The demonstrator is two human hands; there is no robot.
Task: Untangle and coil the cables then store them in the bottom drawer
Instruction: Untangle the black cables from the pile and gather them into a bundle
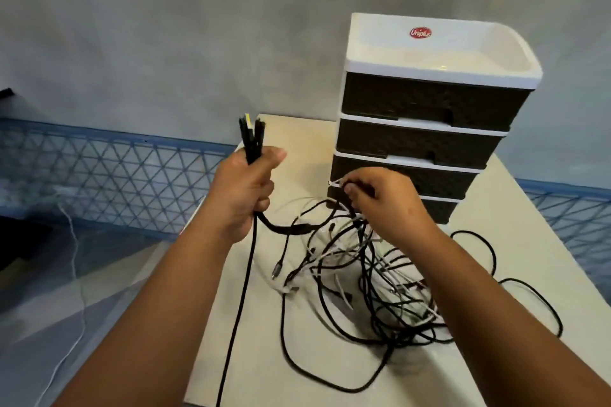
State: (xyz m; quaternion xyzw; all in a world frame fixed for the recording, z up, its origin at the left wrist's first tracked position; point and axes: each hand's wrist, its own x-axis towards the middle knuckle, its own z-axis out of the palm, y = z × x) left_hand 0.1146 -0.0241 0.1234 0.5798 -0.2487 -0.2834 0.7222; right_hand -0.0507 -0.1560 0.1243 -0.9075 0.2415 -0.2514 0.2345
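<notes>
Cables [357, 277] — mostly black, a few white — heaped in a loose knot on the tabletop [330, 373], right in front of the drawer unit [426, 129]. Left hand [243, 195] clenched into a fist around a gathered bunch of plug ends [252, 135], held up and pointing skyward, probably so the sorted ends stay apart from the mess and don't slip back in. Right hand [380, 205] down at the top of the heap, fingers [350, 190] pinching a white cable end [335, 183] — looks like fishing out the next end to add to the bunch. Black leads trailing from the fist down into the pile and off the tabletop's near edge. All four drawers shut, bottom drawer [443, 211] included, half hidden behind the right hand. Nothing coiled yet, so still early: untangling first, drawer later. Biggest risk, at a guess — yanking one end and tightening the knot.
</notes>
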